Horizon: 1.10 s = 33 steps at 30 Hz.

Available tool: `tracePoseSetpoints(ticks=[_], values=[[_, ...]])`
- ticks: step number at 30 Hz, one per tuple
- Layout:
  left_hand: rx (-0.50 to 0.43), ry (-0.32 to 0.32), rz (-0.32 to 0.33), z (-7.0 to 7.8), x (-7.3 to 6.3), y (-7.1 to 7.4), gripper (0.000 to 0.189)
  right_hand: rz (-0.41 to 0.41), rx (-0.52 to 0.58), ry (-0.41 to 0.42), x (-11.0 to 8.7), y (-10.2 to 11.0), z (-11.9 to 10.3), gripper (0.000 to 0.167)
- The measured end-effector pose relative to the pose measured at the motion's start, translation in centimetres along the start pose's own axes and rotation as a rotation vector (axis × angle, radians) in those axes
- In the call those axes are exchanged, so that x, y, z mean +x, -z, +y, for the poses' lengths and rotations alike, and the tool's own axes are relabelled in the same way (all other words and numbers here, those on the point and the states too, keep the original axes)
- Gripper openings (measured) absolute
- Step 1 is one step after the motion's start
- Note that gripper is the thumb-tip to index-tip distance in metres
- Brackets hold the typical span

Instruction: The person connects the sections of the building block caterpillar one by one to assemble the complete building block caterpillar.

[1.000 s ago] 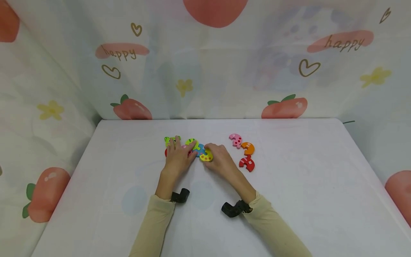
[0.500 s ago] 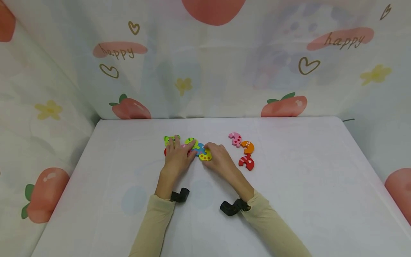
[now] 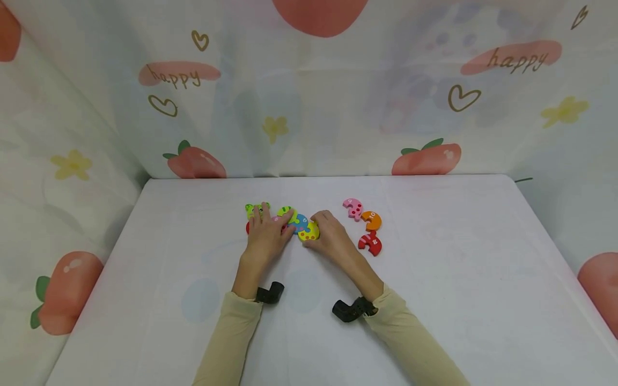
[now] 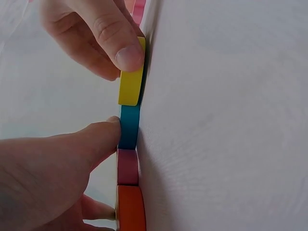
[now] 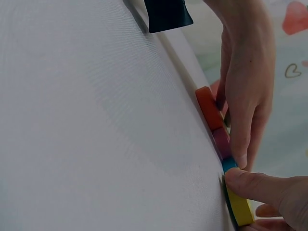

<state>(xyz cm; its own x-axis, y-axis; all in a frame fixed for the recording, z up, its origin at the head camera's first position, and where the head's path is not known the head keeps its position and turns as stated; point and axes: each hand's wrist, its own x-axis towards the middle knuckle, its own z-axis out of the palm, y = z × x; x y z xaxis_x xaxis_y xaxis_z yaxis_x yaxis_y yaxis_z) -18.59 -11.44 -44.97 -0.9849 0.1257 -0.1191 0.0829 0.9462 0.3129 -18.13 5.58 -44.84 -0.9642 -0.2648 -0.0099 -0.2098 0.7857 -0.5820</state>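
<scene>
I saw the yellow dotted piece (image 3: 309,231) at the near right of the blue piece (image 3: 299,224), edges meeting; I could not tell whether the two lay fully level. The right hand (image 3: 332,236), to the right of the blue piece, pinched the yellow one between thumb and fingers. The left hand (image 3: 264,237) lay left of the blue piece, fingers stretched out and gripping nothing, its thumb tip against the blue piece. A green striped piece (image 3: 286,211) sat just behind and left of the blue piece. Along its left, my left wrist view showed a purple-pink piece (image 4: 127,166), then an orange-red piece (image 4: 131,207). Farther left, a green animal-face piece (image 3: 249,209) showed past the fingers. Well right of the blue piece, a pink piece (image 3: 354,208), an orange piece (image 3: 372,220) and a red piece (image 3: 370,244) lay close together on the white table (image 3: 444,289). Patterned cloth (image 3: 318,107) hung behind the blue piece.
</scene>
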Motion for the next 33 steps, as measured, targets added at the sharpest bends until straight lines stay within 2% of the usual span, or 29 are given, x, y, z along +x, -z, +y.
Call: tracePoseSetpoints(ticks=[8, 11, 15, 17, 21, 25, 30, 33], values=[[-0.005, -0.002, 0.010, 0.0, 0.1, 0.3, 0.051, -0.037, -0.052, 0.023, 0.5, 0.1, 0.1, 0.057], [-0.016, 0.004, 0.011, 0.2, 0.2, 0.3, 0.051, -0.053, -0.058, 0.004, 0.2, 0.2, 0.1, 0.061], [-0.033, 0.014, 0.024, 0.7, 0.2, 0.3, 0.057, -0.054, -0.077, 0.004, -1.6, 1.5, 0.7, 0.069], [-0.031, 0.020, 0.035, 1.2, 0.1, 0.2, 0.063, -0.039, -0.100, 0.033, -2.9, 2.6, 1.5, 0.071], [-0.008, 0.043, 0.057, 2.0, -0.1, 0.0, 0.076, -0.007, -0.136, 0.061, -5.6, 4.6, 3.8, 0.069], [0.015, 0.079, 0.049, 2.5, -0.3, 0.0, 0.081, -0.006, -0.151, 0.028, -7.7, 6.0, 6.2, 0.066], [0.034, 0.084, 0.024, 2.5, -0.3, -0.3, 0.082, -0.041, -0.164, 0.038, -9.2, 6.6, 8.1, 0.064], [0.024, 0.075, 0.015, 2.3, -0.3, -0.5, 0.082, -0.032, -0.158, 0.070, -9.6, 6.6, 8.5, 0.057]])
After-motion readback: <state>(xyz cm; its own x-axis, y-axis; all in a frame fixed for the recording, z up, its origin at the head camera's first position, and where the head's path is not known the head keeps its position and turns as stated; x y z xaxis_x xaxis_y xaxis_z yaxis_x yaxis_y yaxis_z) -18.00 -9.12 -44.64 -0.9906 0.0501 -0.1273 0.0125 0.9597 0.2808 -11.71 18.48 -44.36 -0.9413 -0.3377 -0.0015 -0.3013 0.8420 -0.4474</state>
